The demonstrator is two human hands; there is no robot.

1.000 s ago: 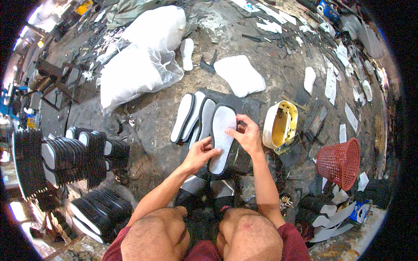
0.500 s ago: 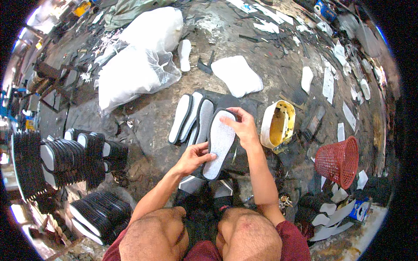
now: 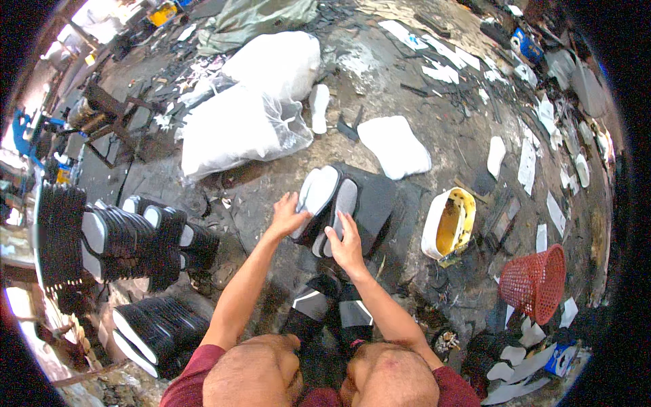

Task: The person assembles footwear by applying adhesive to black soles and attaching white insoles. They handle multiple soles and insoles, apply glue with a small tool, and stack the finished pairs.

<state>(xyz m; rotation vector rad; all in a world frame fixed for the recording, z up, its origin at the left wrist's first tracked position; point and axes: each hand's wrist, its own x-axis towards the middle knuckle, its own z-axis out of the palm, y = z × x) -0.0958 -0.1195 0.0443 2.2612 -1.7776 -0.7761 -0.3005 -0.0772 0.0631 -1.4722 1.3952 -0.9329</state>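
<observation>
I sit with bare knees at the bottom of the view. Several white-topped, black-edged shoe soles point(image 3: 325, 197) lie overlapping in a row on a dark mat point(image 3: 380, 203) on the floor in front of me. My left hand point(image 3: 287, 214) cups the left edge of the outermost sole. Spread flat, my right hand point(image 3: 346, 242) rests on the near ends of the soles in the middle of the row. Two more dark pieces with pale faces point(image 3: 332, 308) lie between my feet.
A white-and-yellow bucket point(image 3: 447, 224) stands right of the mat, a red mesh basket point(image 3: 536, 281) further right. Stacks of black soles point(image 3: 135, 237) fill the left side. White sacks point(image 3: 251, 115) and a white foam pad point(image 3: 393, 146) lie beyond. Scraps litter the floor.
The white sole both hands held over the mat now lies in the row. My left hand has moved up to the row's left edge, and my right hand has dropped to its near end.
</observation>
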